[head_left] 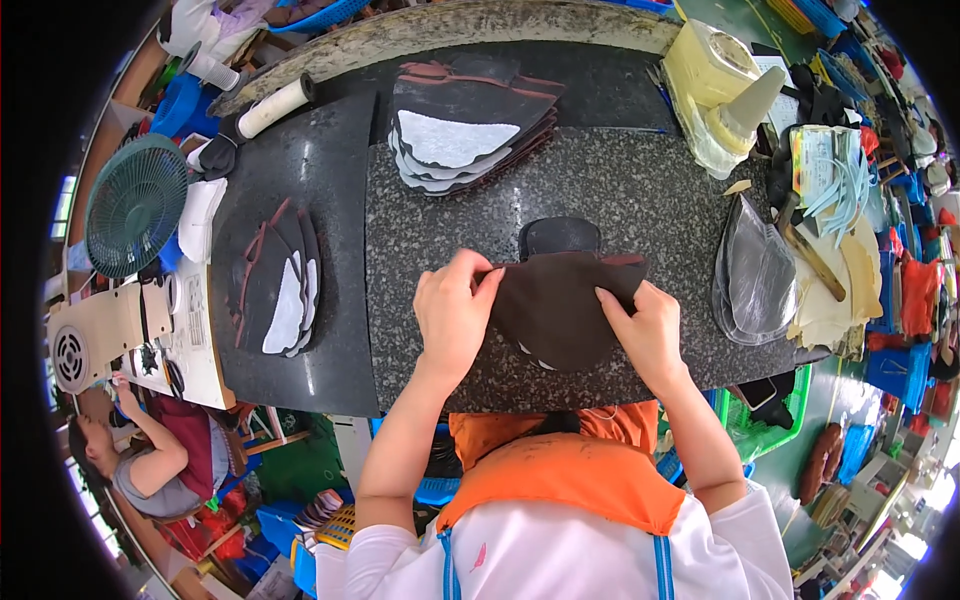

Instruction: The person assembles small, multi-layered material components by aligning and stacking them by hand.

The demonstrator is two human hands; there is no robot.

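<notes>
My left hand [455, 310] pinches the upper left edge of a dark brown shoe-upper piece [560, 310] between thumb and fingers. At its right side my right hand [648, 335] grips the same piece, thumb on top and fingers underneath. A reddish strip runs along its upper right edge, and a sliver of white shows below its lower left edge. Just beyond the piece lies a black rounded block or pad [562, 236], its near part covered. Farther off is a stack of similar dark pieces [470, 95] with white backing.
More dark pieces [305, 240] lie left on a black mat [340, 180]. Plastic-covered cut pieces [758, 270], a wooden-handled tool [815, 262] and a thread cone [752, 102] are at right. A green fan [135, 205] and a seated person [165, 460] are at left.
</notes>
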